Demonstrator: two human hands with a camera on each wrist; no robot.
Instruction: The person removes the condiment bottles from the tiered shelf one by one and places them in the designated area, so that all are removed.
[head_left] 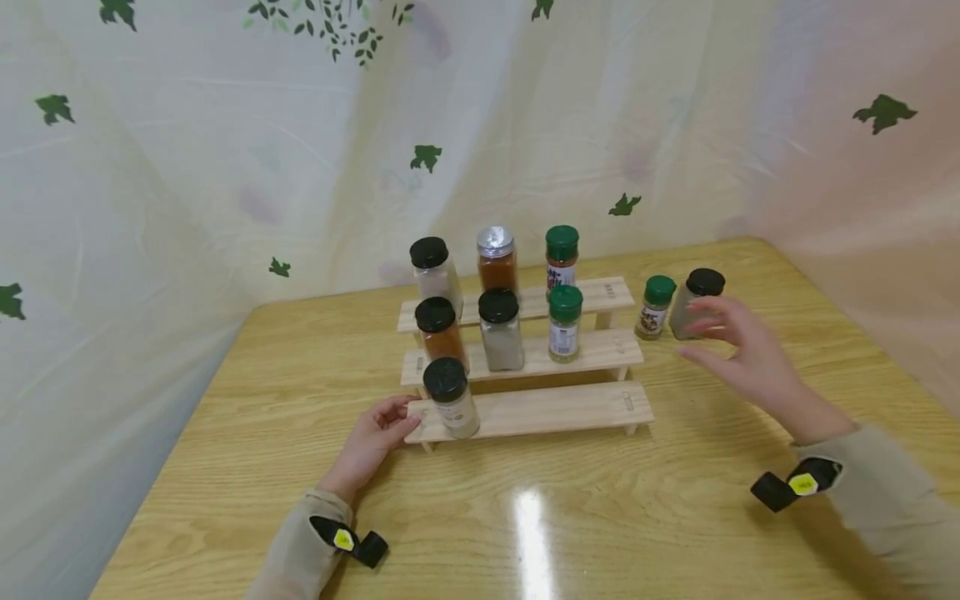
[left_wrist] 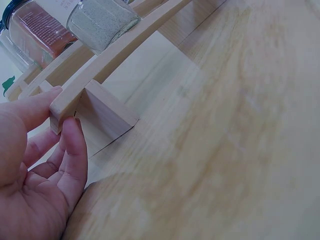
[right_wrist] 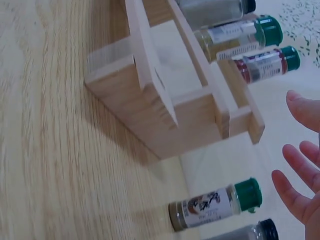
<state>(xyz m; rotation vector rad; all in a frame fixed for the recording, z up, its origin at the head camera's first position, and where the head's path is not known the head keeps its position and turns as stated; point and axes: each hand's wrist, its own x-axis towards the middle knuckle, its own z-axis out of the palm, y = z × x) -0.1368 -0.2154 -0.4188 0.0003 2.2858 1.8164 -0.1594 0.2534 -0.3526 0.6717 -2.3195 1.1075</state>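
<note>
Two spice jars stand on the desk [head_left: 675, 500] just to the right of a three-step wooden rack [head_left: 555, 408]: a green-lidded jar [head_left: 656, 307] and, right beside it, a black-lidded jar [head_left: 693, 302] of grey powder. The right hand [head_left: 738, 350] hovers close in front of the black-lidded jar with its fingers [right_wrist: 300, 165] spread and relaxed, holding nothing; from the head view I cannot tell whether a fingertip touches the jar. The left hand [head_left: 371, 442] rests on the desk at the rack's left end, thumb and fingers [left_wrist: 75, 150] pinching the end of the lowest step. On that lowest step stands one black-lidded jar of pale powder [head_left: 452, 398] near the left end. Three jars sit on the middle step and three more on the top one.
</note>
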